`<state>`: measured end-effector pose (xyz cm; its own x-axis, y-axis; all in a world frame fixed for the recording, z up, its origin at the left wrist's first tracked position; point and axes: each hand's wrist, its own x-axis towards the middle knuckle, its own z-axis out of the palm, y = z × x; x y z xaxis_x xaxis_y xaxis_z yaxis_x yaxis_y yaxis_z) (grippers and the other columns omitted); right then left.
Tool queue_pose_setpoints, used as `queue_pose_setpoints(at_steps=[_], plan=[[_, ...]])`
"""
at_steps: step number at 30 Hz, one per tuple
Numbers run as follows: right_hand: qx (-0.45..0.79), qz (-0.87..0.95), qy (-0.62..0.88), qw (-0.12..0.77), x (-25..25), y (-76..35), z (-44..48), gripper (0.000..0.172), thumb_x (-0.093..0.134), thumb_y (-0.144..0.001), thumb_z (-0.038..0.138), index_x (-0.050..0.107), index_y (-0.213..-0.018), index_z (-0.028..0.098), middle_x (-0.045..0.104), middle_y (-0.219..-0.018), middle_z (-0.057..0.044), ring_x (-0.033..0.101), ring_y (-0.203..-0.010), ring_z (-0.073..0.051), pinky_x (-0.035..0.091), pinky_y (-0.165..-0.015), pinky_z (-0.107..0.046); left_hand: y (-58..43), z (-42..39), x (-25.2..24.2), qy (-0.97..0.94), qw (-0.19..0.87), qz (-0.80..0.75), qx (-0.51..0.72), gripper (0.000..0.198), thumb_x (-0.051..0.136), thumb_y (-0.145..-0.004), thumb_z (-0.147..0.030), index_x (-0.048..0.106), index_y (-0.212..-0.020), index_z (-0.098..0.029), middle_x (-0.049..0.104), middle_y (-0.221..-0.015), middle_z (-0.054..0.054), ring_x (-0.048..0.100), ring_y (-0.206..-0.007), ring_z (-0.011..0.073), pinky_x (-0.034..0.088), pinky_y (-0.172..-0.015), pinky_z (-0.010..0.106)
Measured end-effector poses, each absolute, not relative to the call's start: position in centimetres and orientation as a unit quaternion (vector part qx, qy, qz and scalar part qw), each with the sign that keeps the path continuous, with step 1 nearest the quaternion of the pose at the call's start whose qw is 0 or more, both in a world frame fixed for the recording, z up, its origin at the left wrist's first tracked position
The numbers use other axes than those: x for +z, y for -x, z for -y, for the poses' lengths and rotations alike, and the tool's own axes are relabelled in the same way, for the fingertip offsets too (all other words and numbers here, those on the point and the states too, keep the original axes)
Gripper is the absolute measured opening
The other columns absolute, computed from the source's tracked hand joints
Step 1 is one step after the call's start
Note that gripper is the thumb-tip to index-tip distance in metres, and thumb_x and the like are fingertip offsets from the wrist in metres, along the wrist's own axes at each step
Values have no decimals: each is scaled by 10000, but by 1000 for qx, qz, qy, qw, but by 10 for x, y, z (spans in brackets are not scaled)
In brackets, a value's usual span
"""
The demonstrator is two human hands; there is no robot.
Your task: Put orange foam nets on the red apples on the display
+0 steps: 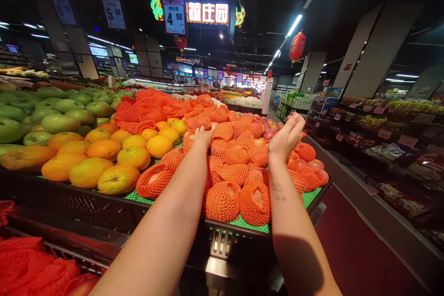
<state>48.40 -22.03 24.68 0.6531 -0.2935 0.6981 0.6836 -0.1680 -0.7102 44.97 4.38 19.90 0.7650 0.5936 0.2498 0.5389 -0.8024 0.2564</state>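
Observation:
My left hand [203,137] reaches out over the pile and touches fruit in orange foam netting. Its fingers lie apart over the fruit, their tips partly hidden. To the right, my right hand [286,138] is raised above the netted fruit, wrist bent, palm side partly showing and fingers loosely curved. Nothing is visible in it. Between my forearms lie several reddish fruits in orange foam nets, such as the netted fruit [255,203] at the front edge. Another netted fruit [156,179] rests left of my left forearm.
Oranges [104,149] and green apples [60,118] fill the left side. Loose orange foam nets [149,108] are heaped behind the oranges. The display has a dark rim and green matting [251,226]. Packaged goods line a shelf [385,148] across the aisle [357,240].

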Motion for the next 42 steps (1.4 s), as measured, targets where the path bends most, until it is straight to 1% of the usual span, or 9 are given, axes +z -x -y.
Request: queue_pose_setpoints(at_steps=[4,9,13,20,25,29,33,38,42], plan=[[-418,118,639,635,247,-491,230,552,120,-1065,458,556,-1278,194,672,-1274,-160,617,-1216,-300,453,-1097,-491,-439,-42,198,-953,28,-254,160,872,896,-527,-149,637,-1356,-229,588,-1490,191,388,-1482,395,253,-1210,477],[-519,43,590,617,247,-500,251,559,133,-1072,505,554,-1314,227,659,-1317,-165,594,-1257,-327,455,-1090,-511,-432,-27,201,-933,20,-290,211,599,806,-665,-83,649,-1242,-100,544,-1460,292,393,-1430,468,250,-1192,599],[-508,52,593,623,245,-497,253,600,89,-1071,514,526,-1376,237,635,-1330,-178,586,-1293,-332,448,-1095,-552,-426,-16,204,-904,49,-326,274,512,701,-773,-72,572,-1266,-121,522,-1437,281,451,-1367,482,357,-1116,626],[-472,158,582,643,248,-492,243,561,178,-1057,498,514,-1404,212,592,-1355,-188,577,-1305,-312,439,-1123,-540,-403,-24,240,-829,143,-317,437,748,931,-676,-310,483,-1258,-167,501,-1369,166,512,-1317,428,414,-1135,508],[-292,332,617,651,243,-500,220,601,453,-971,602,533,-1380,168,596,-1363,-198,645,-1169,-282,517,-1046,-493,-381,-1,284,-782,174,-167,574,803,934,-647,-302,491,-1306,-189,534,-1383,155,540,-1302,330,438,-1153,454],[-218,494,596,594,240,-484,209,896,750,-798,561,390,-1553,240,430,-1596,-184,560,-1357,-300,502,-1092,-490,-351,53,296,-880,152,77,444,764,911,-629,-242,582,-1315,-184,568,-1407,152,513,-1364,346,402,-1200,458],[-233,605,562,513,242,-466,210,883,852,-686,424,503,-1478,248,582,-1493,-124,573,-1357,-314,456,-1158,-509,-321,93,295,-931,142,144,304,688,791,-672,-84,638,-1331,-211,535,-1514,129,500,-1411,343,436,-1175,476],[-291,590,567,495,233,-472,199,714,870,-658,456,624,-1293,244,709,-1292,-98,677,-1175,-328,515,-1074,-526,-254,40,297,-910,136,24,391,674,865,-680,-189,640,-1314,-222,605,-1414,108,474,-1422,341,435,-1173,503],[-302,559,591,497,226,-483,191,700,889,-635,487,632,-1249,270,727,-1219,-89,702,-1063,-354,557,-969,-538,-167,-45,257,-841,54,-252,476,464,708,-925,-368,571,-1324,-173,605,-1395,111,486,-1352,259,437,-1149,435]])
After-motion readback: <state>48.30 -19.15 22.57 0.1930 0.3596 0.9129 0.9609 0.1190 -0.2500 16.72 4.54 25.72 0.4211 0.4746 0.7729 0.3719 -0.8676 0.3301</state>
